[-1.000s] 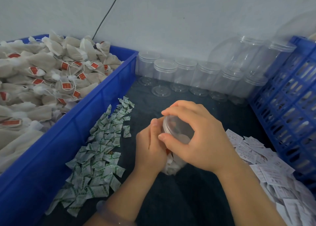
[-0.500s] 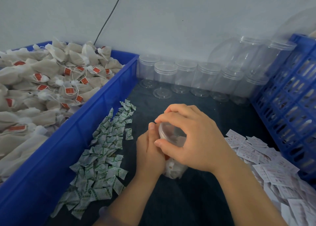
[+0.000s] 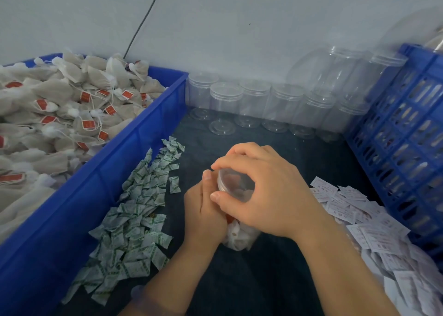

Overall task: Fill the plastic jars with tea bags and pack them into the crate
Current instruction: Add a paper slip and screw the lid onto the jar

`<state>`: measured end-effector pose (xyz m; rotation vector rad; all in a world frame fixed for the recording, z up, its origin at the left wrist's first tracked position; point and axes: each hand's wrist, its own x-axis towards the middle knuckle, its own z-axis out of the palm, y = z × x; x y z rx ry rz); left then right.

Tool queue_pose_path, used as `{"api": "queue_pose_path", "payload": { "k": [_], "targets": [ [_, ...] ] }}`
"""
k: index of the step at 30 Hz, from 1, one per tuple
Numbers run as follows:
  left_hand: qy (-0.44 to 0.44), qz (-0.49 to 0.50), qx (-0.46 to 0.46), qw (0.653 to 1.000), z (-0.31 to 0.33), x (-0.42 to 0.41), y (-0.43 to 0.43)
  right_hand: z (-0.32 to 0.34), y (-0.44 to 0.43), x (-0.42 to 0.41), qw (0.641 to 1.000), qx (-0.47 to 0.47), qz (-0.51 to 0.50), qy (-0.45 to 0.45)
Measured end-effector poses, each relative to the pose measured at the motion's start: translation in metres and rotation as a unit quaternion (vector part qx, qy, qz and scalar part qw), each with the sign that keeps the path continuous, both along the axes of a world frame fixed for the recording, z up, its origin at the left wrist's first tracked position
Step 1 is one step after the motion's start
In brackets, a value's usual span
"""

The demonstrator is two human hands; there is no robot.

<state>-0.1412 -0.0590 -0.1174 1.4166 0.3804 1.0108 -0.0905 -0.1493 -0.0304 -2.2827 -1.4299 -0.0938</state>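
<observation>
Right hand [image 3: 271, 196] curled over clear lid [image 3: 233, 184], thumb and fingertips gripping its rim. Left hand [image 3: 203, 210] wrapped round the jar [image 3: 249, 240], just below and beside the right. Hands hide most of the jar; only its lower part shows, tea bags [image 3: 233, 232] inside, low over dark surface [image 3: 263, 279]. Blue crate [image 3: 402, 148] cut off at right.

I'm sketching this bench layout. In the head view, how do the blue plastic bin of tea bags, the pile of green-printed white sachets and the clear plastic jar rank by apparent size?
1. Blue plastic bin, largest even though cropped.
2. Pile of green-printed white sachets.
3. Clear plastic jar, smallest, partly covered.
</observation>
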Motion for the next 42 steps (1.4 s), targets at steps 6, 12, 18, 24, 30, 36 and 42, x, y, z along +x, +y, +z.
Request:
{"api": "queue_pose_path", "payload": {
  "k": [6, 12, 18, 24, 30, 36, 42],
  "targets": [
    [-0.008, -0.005, 0.002, 1.000, -0.001, -0.001, 0.001, 0.002, 0.000, -0.001, 1.000, -0.013, -0.002, 0.005],
    [-0.010, -0.018, 0.013, 1.000, -0.002, 0.000, -0.002, -0.001, -0.005, -0.001, 1.000, -0.010, -0.015, 0.013],
    [-0.007, -0.018, 0.003, 1.000, -0.002, 0.001, -0.001, -0.001, -0.005, -0.002, 1.000, -0.004, -0.004, -0.006],
    [-0.028, -0.038, 0.009, 0.999, 0.000, 0.007, -0.003, -0.002, -0.013, 0.003, 0.998, 0.051, -0.018, 0.025],
    [-0.039, -0.050, 0.007, 0.998, 0.000, 0.007, 0.002, 0.007, -0.015, 0.008, 0.998, -0.005, 0.014, 0.060],
    [-0.040, -0.033, -0.006, 0.999, -0.003, 0.008, 0.003, 0.020, -0.028, 0.016, 0.992, -0.051, 0.023, 0.116],
    [-0.047, -0.055, 0.017, 0.997, -0.004, 0.008, 0.004, 0.013, -0.017, 0.004, 0.998, -0.029, -0.032, 0.048]
  ]
}}
